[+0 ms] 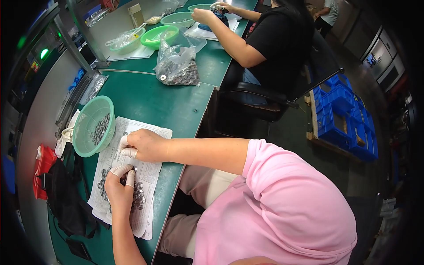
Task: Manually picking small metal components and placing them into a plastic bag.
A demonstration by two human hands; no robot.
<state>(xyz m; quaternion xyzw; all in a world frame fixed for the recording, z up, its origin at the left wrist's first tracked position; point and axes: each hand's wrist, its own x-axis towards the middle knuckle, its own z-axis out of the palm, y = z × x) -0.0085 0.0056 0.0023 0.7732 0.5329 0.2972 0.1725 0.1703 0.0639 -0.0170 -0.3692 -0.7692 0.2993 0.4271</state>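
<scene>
A printed paper sheet (152,170) lies on the green table with a spread of small round metal rings (138,194) on it. My left hand (118,190) is over the rings. Its thumb and forefinger wear white finger cots and pinch a ring at the top of the pile. My right hand (143,145) rests just above on the paper, fingers curled shut, also with white cots. Nothing shows in it. A green mesh basket (86,115) with more rings stands to the upper left of both hands.
A clear bag of metal rings (179,70) sits farther along the green table (172,104). Beyond it another person in black (278,39) works beside green bowls (159,35). A black bag (66,194) and red item (44,165) lie at left. Blue crates (342,110) stand on the floor.
</scene>
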